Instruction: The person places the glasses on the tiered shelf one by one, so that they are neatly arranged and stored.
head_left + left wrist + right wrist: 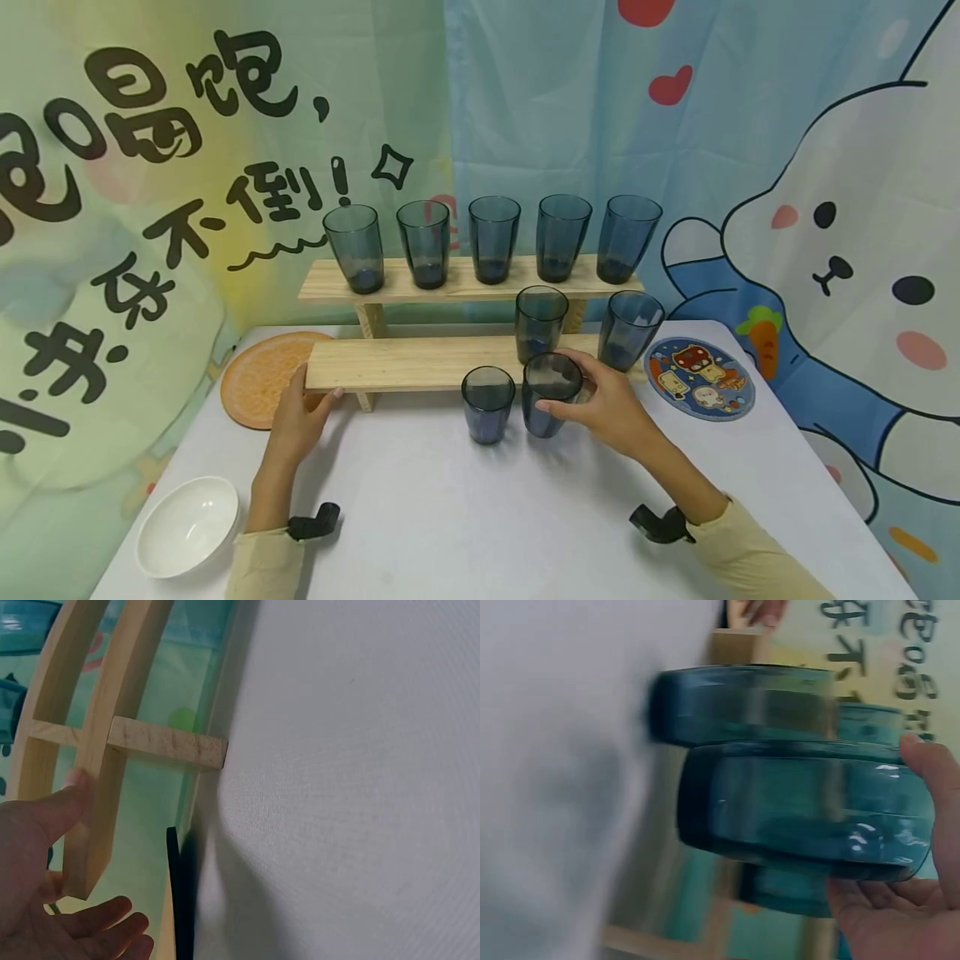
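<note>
My left hand grips the left end of the lower board of a two-tier wooden shelf. In the left wrist view its thumb lies on the board's edge and the other fingers spread behind and below. A blue-tinted drinking glass is held upright in my right hand, thumb on one side and fingers round the other, just before the lower board. Close to its left stands another blue glass on the table. On the lower board's right part are two more glasses, one nearer the middle and one at the end.
Several matching glasses stand in a row on the upper board. An orange round mat lies left of the shelf, a blue cartoon mat to the right. A white bowl sits at the front left of the white table.
</note>
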`<state>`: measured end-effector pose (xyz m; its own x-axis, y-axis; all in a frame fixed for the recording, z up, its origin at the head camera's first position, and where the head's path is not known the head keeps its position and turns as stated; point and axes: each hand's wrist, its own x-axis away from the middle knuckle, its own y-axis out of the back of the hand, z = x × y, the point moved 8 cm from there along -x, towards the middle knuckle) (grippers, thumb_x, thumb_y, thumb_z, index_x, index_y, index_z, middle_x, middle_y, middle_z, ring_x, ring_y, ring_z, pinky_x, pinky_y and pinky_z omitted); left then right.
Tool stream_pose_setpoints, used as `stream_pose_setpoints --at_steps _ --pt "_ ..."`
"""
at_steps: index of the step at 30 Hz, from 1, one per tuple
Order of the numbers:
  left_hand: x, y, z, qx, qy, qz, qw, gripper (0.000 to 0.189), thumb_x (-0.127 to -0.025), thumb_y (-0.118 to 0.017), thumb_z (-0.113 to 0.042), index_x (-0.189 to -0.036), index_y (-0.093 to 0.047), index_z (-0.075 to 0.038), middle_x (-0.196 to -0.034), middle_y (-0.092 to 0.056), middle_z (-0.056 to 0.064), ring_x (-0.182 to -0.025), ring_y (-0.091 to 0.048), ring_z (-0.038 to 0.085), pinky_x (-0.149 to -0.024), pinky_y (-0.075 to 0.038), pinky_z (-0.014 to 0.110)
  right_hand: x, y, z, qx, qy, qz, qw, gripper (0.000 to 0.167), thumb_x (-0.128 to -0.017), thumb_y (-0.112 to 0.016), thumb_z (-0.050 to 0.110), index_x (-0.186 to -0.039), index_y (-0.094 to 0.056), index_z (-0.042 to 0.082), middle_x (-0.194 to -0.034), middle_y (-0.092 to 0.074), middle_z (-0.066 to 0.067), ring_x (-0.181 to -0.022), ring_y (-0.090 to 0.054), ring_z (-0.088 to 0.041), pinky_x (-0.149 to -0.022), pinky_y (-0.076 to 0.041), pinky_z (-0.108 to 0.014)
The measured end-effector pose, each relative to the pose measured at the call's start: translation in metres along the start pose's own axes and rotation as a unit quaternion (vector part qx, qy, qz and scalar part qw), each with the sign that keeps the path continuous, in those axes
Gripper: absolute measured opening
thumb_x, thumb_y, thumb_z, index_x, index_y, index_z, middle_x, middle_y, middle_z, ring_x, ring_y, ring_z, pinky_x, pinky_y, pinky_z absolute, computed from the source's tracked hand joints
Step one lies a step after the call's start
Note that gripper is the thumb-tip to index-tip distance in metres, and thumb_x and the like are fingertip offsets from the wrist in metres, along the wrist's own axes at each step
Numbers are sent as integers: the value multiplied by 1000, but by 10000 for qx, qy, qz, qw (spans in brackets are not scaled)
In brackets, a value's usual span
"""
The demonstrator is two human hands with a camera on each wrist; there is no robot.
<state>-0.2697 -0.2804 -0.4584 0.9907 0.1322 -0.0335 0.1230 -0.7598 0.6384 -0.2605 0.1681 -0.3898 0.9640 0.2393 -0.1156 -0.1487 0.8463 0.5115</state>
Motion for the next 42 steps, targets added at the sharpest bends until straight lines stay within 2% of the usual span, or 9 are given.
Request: stream_pose_setpoints --at_steps 5,10,14,18,22,29,34,38,42 --pt "1 0 -1 -5 57 51 10000 86 -110 -59 -32 -167 -7 4 -167 -24 36 -156 -23 52 -126 -20 65 2 21 40 61 209 41 9998 83 -87 -89 37 -156 -49 14 -149 -56 -13 -139 -57 -37 -109 -53 -50" --pt "2 0 -1 55 62 68 9999 86 -109 -60 -33 -167 -7 3 -167 -24 35 -156 -25 51 -126 -21 65 -8 27 78 -116 374 124 9992 83 -89 -87 34 -158 -46 15 -152 -54 -10 -146 -52 -31 -117 -46 -45" --pt "2 0 0 84 76 83 9999 87 -109 -60 -33 -168 -6 2 -168 -24 35 -156 -24 51 -126 -21 65 -26 20 96 -180 377 129 9990 86 -88 -88 36 -160 -45 17 -155 -52 -8 -138 -59 -27 -108 -54 -45" --pt "2 0 2 57 118 96 9999 86 -110 -59 -32 -167 -6 3 -168 -22 35 -157 -21 52 -126 -19 66 -49 6 108 -309 561 110 9979 84 -88 -89 34 -159 -46 16 -148 -57 -7 -129 -65 -25 -98 -58 -44" --pt "2 0 3 62 167 114 9998 85 -110 -59 -33 -168 -7 2 -168 -21 35 -157 -20 51 -126 -19 66 -70 -10 113 -336 716 112 9968 83 -89 -88 36 -158 -47 13 -148 -57 -7 -130 -63 -25 -101 -56 -47" --pt "1 1 1 113 77 66 9999 86 -109 -61 -32 -168 -9 2 -167 -25 34 -156 -24 50 -126 -21 65 -99 -39 105 -204 583 214 9979 91 -90 -86 42 -161 -41 11 -149 -55 -10 -130 -60 -27 -101 -54 -48" --pt "0 1 0 73 15 23 10000 85 -108 -62 -31 -167 -11 3 -166 -27 35 -155 -25 51 -126 -21 65 -112 -56 96 -111 493 246 9984 93 -89 -86 45 -162 -41 11 -141 -60 -10 -111 -62 -27 -85 -53 -43" --pt "0 2 -1 68 -34 -21 10000 84 -108 -63 -30 -166 -13 4 -165 -29 35 -155 -26 51 -126 -21 66 -117 -66 92 -25 478 262 9985 93 -88 -85 47 -161 -42 10 -131 -63 -10 -95 -59 -25 -76 -49 -39" --pt "-1 3 -1 67 -75 -65 9999 84 -108 -64 -30 -166 -15 4 -165 -30 35 -155 -27 51 -125 -22 67 -121 -74 88 -40 531 290 9982 90 -89 -86 45 -160 -43 8 -120 -65 -10 -86 -58 -23 -70 -48 -36"
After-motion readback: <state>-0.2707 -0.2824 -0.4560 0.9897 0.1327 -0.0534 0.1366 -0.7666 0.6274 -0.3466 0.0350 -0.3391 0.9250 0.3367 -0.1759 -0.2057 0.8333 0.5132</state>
